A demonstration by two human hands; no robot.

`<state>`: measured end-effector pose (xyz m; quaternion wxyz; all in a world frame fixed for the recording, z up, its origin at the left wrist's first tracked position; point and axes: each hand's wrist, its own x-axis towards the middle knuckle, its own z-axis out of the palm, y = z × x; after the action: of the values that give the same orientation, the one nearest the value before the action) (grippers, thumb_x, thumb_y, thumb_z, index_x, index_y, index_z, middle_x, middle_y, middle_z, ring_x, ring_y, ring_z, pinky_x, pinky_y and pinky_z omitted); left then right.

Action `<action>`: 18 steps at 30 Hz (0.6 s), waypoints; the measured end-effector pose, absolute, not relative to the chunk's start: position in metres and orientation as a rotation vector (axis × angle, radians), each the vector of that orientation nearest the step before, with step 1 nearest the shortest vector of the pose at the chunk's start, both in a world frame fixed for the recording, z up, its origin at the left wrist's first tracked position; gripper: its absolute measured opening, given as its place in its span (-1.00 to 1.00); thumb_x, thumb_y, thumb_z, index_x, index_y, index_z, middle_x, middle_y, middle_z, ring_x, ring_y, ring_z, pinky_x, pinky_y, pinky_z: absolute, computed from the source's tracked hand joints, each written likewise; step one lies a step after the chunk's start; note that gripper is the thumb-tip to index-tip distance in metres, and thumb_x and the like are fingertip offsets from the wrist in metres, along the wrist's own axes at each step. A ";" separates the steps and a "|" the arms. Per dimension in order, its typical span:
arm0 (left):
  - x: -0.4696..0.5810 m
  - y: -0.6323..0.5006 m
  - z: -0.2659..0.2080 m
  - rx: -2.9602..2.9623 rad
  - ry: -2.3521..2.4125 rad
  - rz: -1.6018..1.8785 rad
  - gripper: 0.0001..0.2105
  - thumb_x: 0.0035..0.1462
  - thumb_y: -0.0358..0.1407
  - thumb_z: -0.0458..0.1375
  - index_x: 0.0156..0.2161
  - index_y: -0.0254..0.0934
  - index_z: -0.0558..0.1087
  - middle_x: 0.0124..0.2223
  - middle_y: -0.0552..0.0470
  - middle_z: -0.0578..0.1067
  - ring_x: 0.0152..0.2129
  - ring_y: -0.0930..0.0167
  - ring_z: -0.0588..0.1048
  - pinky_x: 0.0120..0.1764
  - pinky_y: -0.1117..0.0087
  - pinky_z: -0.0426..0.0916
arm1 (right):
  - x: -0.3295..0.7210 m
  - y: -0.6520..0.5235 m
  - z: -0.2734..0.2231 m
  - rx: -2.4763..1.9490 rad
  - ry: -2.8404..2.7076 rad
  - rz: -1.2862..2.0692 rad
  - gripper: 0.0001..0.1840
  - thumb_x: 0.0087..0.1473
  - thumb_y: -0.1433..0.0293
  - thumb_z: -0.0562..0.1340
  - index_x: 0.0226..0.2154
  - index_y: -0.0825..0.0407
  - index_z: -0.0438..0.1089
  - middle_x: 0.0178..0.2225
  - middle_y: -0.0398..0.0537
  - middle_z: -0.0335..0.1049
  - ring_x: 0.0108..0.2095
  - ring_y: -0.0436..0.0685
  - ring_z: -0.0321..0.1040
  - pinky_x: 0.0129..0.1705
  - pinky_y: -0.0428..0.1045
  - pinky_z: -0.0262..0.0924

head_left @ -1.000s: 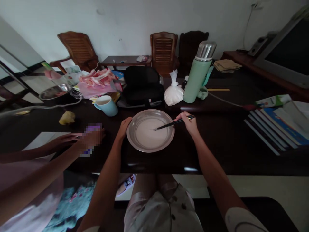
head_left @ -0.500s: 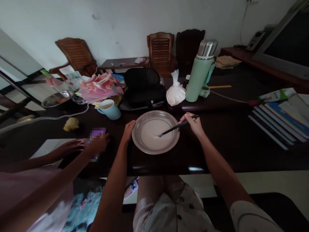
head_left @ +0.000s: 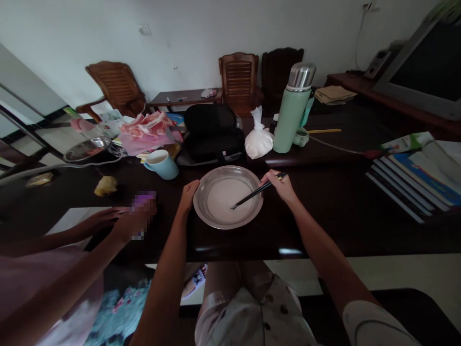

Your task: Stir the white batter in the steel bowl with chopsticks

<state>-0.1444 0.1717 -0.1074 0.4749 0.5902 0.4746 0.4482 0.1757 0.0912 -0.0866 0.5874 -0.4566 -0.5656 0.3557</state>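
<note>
Steel basin (head_left: 200,204) sits between the hands, pale liquid (head_left: 219,199) inside. Left hand (head_left: 189,193) on left rim, can't tell if clamped. Right hand (head_left: 279,183) at right rim pinches black chopsticks (head_left: 250,195), slanting leftward, tips in liquid. Tied bag (head_left: 258,142) beyond.

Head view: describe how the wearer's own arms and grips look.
The left grip and right grip are bare, ungloved hands; no watch or bracelet shows. A pale sleeve with a dark curved line covers part of the right arm; no left sleeve is in view.
</note>
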 end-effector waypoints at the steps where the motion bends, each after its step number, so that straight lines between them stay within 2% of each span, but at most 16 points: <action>1: -0.145 0.172 -0.108 1.446 1.159 1.102 -0.61 -0.01 -0.03 0.14 -0.56 -0.29 0.15 -0.56 0.14 0.12 -0.57 0.53 0.10 -0.50 0.51 0.06 | 0.173 0.091 -0.087 -1.056 -1.372 0.825 -0.55 0.09 -0.02 0.18 -0.48 -0.01 0.49 -0.50 -0.08 0.54 -0.41 0.13 0.49 -0.25 0.05 0.35; 3: -0.145 0.172 -0.108 1.445 1.165 1.106 -0.62 0.00 -0.04 0.14 -0.56 -0.29 0.17 -0.55 0.13 0.13 -0.57 0.53 0.10 -0.51 0.51 0.05 | 0.171 0.091 -0.088 -1.067 -1.442 0.773 -0.59 0.11 0.01 0.19 -0.42 -0.02 0.52 -0.40 -0.08 0.57 -0.30 0.14 0.50 -0.16 0.07 0.34; 5: -0.145 0.171 -0.108 1.434 1.173 1.098 -0.62 0.02 -0.05 0.13 -0.56 -0.29 0.17 -0.56 0.13 0.13 -0.57 0.52 0.11 -0.51 0.51 0.05 | 0.174 0.092 -0.088 -1.094 -1.408 0.716 -0.60 0.10 0.02 0.20 -0.39 -0.02 0.52 -0.38 -0.08 0.58 -0.28 0.15 0.50 -0.12 0.07 0.33; 11: -0.144 0.172 -0.107 1.419 1.195 1.096 -0.63 0.01 -0.05 0.13 -0.57 -0.30 0.20 -0.56 0.13 0.16 -0.57 0.52 0.12 -0.50 0.50 0.08 | 0.183 0.092 -0.084 -1.092 -1.255 0.752 -0.53 0.08 -0.03 0.18 -0.51 0.00 0.46 -0.58 -0.11 0.51 -0.50 0.11 0.47 -0.31 0.03 0.35; 16: -0.143 0.171 -0.107 1.403 1.199 1.112 -0.61 -0.04 -0.02 0.15 -0.57 -0.31 0.21 -0.56 0.12 0.18 -0.56 0.51 0.14 -0.50 0.51 0.08 | 0.174 0.092 -0.086 -1.067 -1.440 0.765 -0.58 0.10 0.01 0.20 -0.43 -0.01 0.53 -0.42 -0.07 0.57 -0.31 0.15 0.50 -0.17 0.05 0.34; 18: -0.143 0.170 -0.106 1.410 1.193 1.112 -0.61 -0.04 -0.01 0.15 -0.57 -0.30 0.20 -0.55 0.11 0.16 -0.56 0.51 0.13 -0.50 0.51 0.07 | 0.176 0.092 -0.087 -1.087 -1.397 0.726 -0.60 0.10 0.02 0.21 -0.42 -0.01 0.53 -0.41 -0.06 0.57 -0.29 0.15 0.50 -0.15 0.06 0.34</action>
<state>-0.1430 0.1703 -0.1063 0.4732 0.5763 0.4873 0.4545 0.1756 0.0924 -0.0868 0.5763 -0.4643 -0.5967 0.3103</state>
